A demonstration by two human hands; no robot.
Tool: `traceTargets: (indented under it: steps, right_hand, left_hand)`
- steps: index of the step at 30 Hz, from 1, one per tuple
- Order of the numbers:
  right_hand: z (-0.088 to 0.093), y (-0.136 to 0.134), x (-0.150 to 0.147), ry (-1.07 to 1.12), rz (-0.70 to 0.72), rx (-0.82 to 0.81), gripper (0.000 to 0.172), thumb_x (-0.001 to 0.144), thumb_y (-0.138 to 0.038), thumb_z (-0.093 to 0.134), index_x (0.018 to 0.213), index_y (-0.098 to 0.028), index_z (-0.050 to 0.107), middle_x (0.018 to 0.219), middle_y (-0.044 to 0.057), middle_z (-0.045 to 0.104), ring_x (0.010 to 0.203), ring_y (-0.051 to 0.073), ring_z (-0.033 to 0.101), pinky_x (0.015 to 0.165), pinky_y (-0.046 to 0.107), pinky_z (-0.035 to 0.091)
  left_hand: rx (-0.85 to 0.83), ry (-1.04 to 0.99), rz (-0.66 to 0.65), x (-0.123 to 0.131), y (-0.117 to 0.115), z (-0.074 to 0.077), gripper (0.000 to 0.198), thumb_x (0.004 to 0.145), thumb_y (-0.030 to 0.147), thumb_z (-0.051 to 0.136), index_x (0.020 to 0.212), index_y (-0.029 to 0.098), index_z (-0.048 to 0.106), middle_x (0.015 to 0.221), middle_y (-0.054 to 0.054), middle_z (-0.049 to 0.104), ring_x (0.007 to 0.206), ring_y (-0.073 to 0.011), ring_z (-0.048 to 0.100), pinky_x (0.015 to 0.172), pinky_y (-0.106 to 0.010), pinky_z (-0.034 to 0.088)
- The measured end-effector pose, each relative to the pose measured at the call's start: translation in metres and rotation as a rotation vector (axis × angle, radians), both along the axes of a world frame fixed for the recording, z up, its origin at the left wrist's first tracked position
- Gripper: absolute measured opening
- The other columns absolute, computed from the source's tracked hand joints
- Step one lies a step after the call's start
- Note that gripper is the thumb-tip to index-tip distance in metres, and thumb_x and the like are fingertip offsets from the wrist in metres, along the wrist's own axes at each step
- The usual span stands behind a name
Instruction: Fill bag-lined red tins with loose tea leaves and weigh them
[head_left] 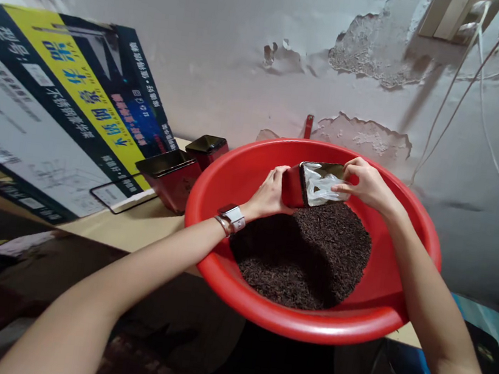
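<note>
A big red plastic basin [243, 168] holds a heap of dark loose tea leaves [309, 256]. Over the heap my left hand [270, 195] grips a small red tin [294, 187] tipped on its side, its mouth lined with a clear plastic bag [321, 184]. My right hand [364, 182] pinches the bag's edge at the tin's mouth. A watch sits on my left wrist.
Two more open red tins [172, 178] [207, 148] stand on the tan table left of the basin. A large printed cardboard box [52, 112] leans behind them. The wall behind has peeling paint, cables and a socket [460, 15] at the upper right.
</note>
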State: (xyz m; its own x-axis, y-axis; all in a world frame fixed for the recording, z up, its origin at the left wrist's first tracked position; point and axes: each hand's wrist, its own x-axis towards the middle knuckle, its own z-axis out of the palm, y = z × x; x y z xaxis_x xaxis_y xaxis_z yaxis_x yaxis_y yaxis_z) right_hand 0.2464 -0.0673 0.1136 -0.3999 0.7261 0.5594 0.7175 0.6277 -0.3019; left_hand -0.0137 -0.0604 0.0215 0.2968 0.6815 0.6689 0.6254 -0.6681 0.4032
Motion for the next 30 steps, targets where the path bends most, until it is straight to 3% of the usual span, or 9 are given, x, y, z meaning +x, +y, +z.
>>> traceTargets:
  steps: [5, 7, 12, 15, 18, 22, 25, 28, 30]
  right_hand:
    - [-0.002, 0.007, 0.010, 0.060, -0.321, 0.136, 0.020, 0.077, -0.027, 0.066, 0.066, -0.020, 0.051, 0.075, 0.004, 0.055, 0.073, 0.020, 0.050, 0.073, 0.037, 0.044]
    - [0.002, 0.005, 0.011, 0.101, -0.354, 0.213, 0.018, 0.075, -0.026, 0.068, 0.071, -0.020, 0.052, 0.076, 0.005, 0.055, 0.076, 0.021, 0.051, 0.073, 0.039, 0.045]
    - [0.012, -0.014, -0.008, 0.062, 0.026, 0.234, 0.003, 0.083, -0.018, 0.058, 0.081, -0.020, 0.060, 0.088, 0.005, 0.061, 0.078, 0.018, 0.057, 0.074, 0.035, 0.048]
    - [0.006, -0.017, -0.016, -0.067, 0.160, 0.156, 0.016, 0.085, -0.012, 0.052, 0.086, -0.020, 0.066, 0.096, 0.006, 0.065, 0.089, 0.018, 0.062, 0.082, 0.036, 0.049]
    - [-0.003, -0.010, -0.013, -0.158, 0.107, 0.090, 0.022, 0.083, -0.019, 0.060, 0.103, -0.021, 0.067, 0.112, 0.008, 0.065, 0.105, 0.024, 0.061, 0.092, 0.043, 0.048]
    - [-0.009, -0.001, 0.000, -0.209, 0.050, -0.048, 0.079, 0.066, -0.035, 0.080, 0.137, -0.023, 0.048, 0.136, 0.013, 0.054, 0.125, 0.032, 0.051, 0.103, 0.051, 0.044]
    - [-0.011, 0.002, 0.005, -0.250, 0.037, -0.076, 0.107, 0.056, -0.040, 0.085, 0.148, -0.021, 0.033, 0.151, 0.016, 0.035, 0.141, 0.037, 0.029, 0.112, 0.055, 0.032]
    - [-0.011, 0.003, 0.007, -0.261, 0.012, -0.076, 0.114, 0.053, -0.045, 0.086, 0.150, -0.024, 0.029, 0.155, 0.015, 0.026, 0.145, 0.040, 0.017, 0.113, 0.061, 0.027]
    - [-0.008, 0.002, 0.007, -0.224, 0.031, -0.071, 0.108, 0.056, -0.046, 0.085, 0.148, -0.027, 0.032, 0.155, 0.013, 0.028, 0.144, 0.038, 0.022, 0.113, 0.059, 0.029]
  left_hand:
    - [-0.041, -0.068, 0.141, -0.003, 0.005, 0.000, 0.100, 0.046, 0.029, 0.088, 0.128, 0.018, 0.033, 0.125, -0.012, 0.047, 0.120, -0.0344, 0.048, 0.104, -0.050, 0.043]
    - [-0.057, -0.089, 0.168, -0.003, 0.006, 0.001, 0.101, 0.045, 0.031, 0.089, 0.128, 0.017, 0.032, 0.125, -0.014, 0.047, 0.121, -0.0355, 0.049, 0.103, -0.051, 0.043]
    - [-0.075, -0.086, 0.169, -0.006, 0.006, 0.002, 0.098, 0.046, 0.032, 0.088, 0.127, 0.016, 0.034, 0.123, -0.013, 0.049, 0.120, -0.0359, 0.050, 0.101, -0.052, 0.044]
    - [-0.060, -0.031, 0.128, -0.006, 0.004, 0.003, 0.099, 0.046, 0.028, 0.087, 0.127, 0.017, 0.033, 0.127, -0.014, 0.047, 0.122, -0.0351, 0.048, 0.104, -0.051, 0.042]
    - [-0.051, 0.006, 0.092, -0.005, 0.003, 0.004, 0.099, 0.047, 0.026, 0.086, 0.129, 0.016, 0.032, 0.129, -0.014, 0.046, 0.123, -0.0351, 0.047, 0.106, -0.051, 0.041]
    - [-0.038, 0.024, 0.052, -0.004, 0.003, 0.002, 0.099, 0.048, 0.027, 0.085, 0.130, 0.016, 0.032, 0.129, -0.015, 0.046, 0.122, -0.0357, 0.048, 0.105, -0.052, 0.042]
    - [-0.026, 0.025, 0.038, -0.005, 0.005, 0.001, 0.100, 0.047, 0.028, 0.085, 0.131, 0.016, 0.031, 0.130, -0.016, 0.046, 0.123, -0.0361, 0.047, 0.105, -0.052, 0.042]
    - [-0.029, 0.027, 0.028, -0.006, 0.005, 0.001, 0.101, 0.047, 0.028, 0.086, 0.131, 0.016, 0.031, 0.130, -0.016, 0.046, 0.122, -0.0357, 0.048, 0.105, -0.051, 0.042]
    - [-0.034, 0.018, 0.024, -0.006, 0.005, 0.001, 0.101, 0.047, 0.029, 0.086, 0.131, 0.017, 0.031, 0.129, -0.015, 0.046, 0.121, -0.0353, 0.049, 0.104, -0.051, 0.042]
